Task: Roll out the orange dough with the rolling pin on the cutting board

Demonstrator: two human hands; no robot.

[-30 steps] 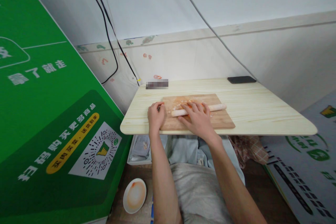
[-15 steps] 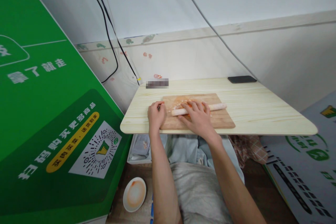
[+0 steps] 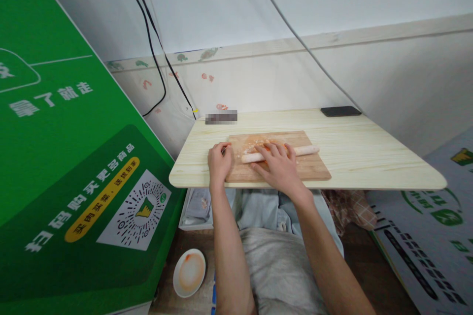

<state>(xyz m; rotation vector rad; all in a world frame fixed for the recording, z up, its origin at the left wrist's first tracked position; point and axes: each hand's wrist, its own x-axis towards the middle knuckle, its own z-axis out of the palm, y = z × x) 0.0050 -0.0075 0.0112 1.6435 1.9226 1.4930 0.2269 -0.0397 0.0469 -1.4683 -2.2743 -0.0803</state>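
A pale wooden rolling pin [image 3: 306, 150] lies slantwise across a wooden cutting board [image 3: 314, 170]. My right hand [image 3: 277, 162] rests over the pin's middle, with the fingers draped across it and the thumb on the near side. Something orange shows partly under this hand and the pin, mostly hidden. White flecks and orange smears mark the board around it. At the board's left edge my left hand [image 3: 220, 160] is closed, its fingers curled against the edge; the fingertips are partly hidden.
The board sits on a light wood-grain table [image 3: 369, 157]. A black phone [image 3: 340, 111] lies at the back right, and a blurred-out item [image 3: 220, 117] at the back left. Below left is a stained white plate [image 3: 189, 273]. A green panel [image 3: 44, 157] stands at left.
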